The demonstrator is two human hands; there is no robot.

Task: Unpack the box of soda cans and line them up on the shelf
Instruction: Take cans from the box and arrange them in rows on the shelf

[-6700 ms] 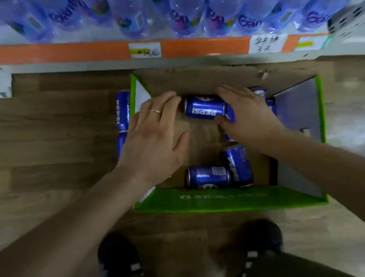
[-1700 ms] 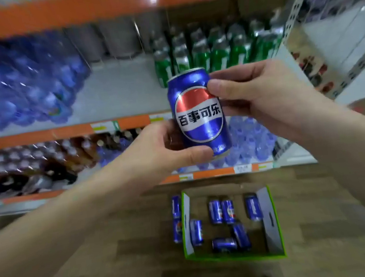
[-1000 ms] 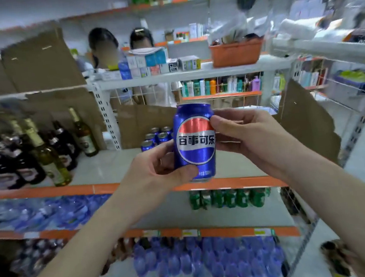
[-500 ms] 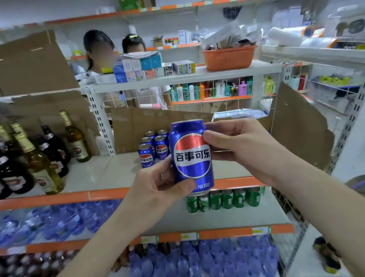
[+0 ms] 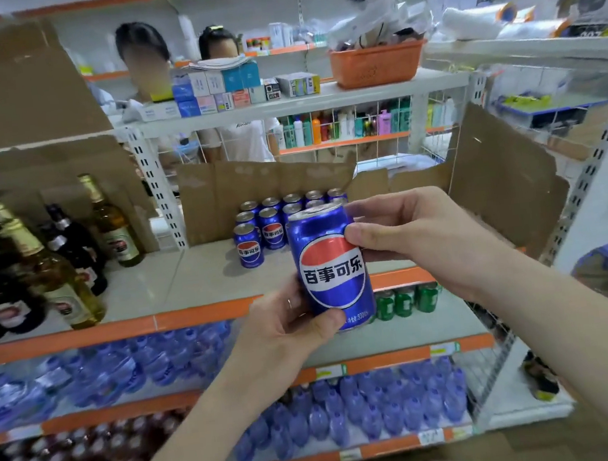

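Both hands hold one blue soda can upright in front of the shelf. Left hand grips its lower part w/ thumb across the front; right hand pinches the upper part, thumb on the label. Behind it, cans already shelved stand in rows, glass bottles further left

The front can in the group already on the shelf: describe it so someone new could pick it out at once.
Find the shelf with the orange front strip, where dark glass bottles stand at the left. Right of them, before a cardboard sheet, blue soda cans stand in rows. The front can is the leftmost and nearest, standing alone ahead of the rows, its logo facing out.
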